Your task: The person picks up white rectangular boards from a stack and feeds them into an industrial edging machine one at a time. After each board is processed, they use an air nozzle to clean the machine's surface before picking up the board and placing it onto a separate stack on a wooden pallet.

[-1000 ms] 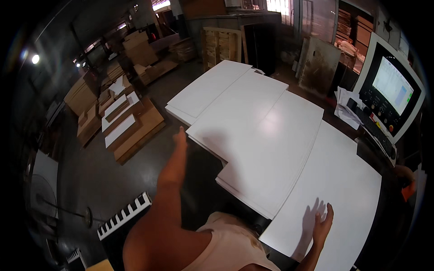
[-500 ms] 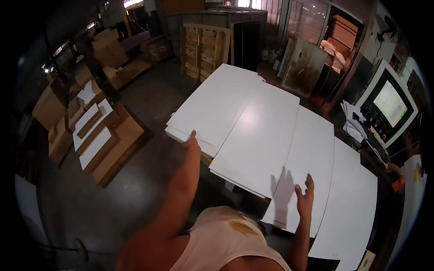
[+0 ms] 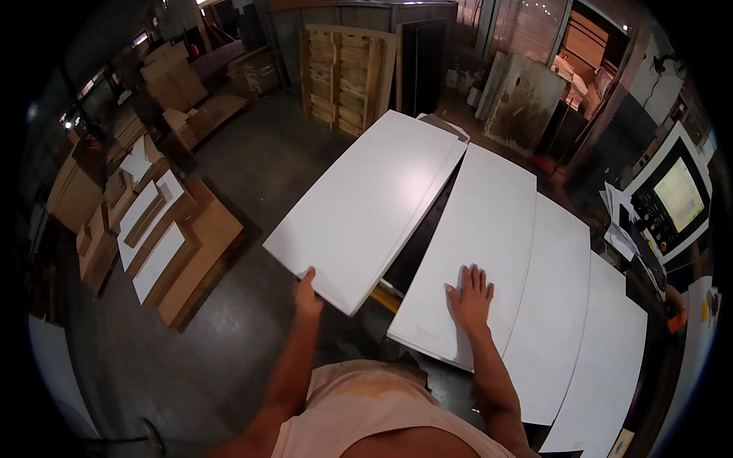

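Left hand [image 3: 307,294] grips near edge of white panel [image 3: 370,206], long axis running away, up-right. Right hand [image 3: 471,296] flat, fingers spread, on second panel [image 3: 477,244]. Apparently four panels total.

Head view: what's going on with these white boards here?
A person stands at a row of large white boards lying side by side. The left hand grips the near edge of the leftmost board, which sits at an angle with a dark gap opening between it and the next one. The right hand lies flat, fingers spread, on the second board. More white boards lie to the right, beside a control screen. Cut pieces are stacked on the floor to the left.
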`<move>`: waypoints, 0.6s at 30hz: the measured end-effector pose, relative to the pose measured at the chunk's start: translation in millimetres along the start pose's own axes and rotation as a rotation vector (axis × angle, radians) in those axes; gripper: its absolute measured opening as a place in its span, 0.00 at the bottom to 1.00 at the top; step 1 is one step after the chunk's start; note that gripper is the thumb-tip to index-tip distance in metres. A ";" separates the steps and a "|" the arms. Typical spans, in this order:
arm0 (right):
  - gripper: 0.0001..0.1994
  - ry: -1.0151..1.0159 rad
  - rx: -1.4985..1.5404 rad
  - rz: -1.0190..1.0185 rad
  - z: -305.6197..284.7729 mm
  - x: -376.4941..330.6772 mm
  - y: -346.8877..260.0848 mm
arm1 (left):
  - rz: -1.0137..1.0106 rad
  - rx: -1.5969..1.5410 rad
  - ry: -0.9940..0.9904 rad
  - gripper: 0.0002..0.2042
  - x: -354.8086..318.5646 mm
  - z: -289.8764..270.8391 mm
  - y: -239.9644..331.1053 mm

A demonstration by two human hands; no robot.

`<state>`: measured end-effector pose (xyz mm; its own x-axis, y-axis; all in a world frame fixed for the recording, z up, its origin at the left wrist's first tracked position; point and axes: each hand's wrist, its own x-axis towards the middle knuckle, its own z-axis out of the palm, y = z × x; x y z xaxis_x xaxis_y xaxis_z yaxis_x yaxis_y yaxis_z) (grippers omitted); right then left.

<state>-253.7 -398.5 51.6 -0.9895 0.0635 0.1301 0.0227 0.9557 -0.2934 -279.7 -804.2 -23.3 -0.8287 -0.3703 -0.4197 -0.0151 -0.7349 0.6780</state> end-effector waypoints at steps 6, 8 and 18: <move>0.33 0.057 0.075 0.053 18.3 57.8 0.2 | 0.007 0.091 -0.009 0.23 9.6 -63.3 67.4; 0.32 0.200 0.169 -0.070 19.3 99.4 -37.3 | -0.003 0.153 0.013 0.26 11.3 -102.4 102.1; 0.40 -0.218 0.020 0.113 79.9 360.5 -145.9 | -0.204 0.185 0.077 0.30 62.1 -227.9 247.9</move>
<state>-625.2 -538.1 65.6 -0.9883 0.1037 -0.1118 0.1340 0.9402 -0.3132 -207.5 -1138.9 -18.7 -0.7534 -0.2723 -0.5986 -0.2848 -0.6853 0.6703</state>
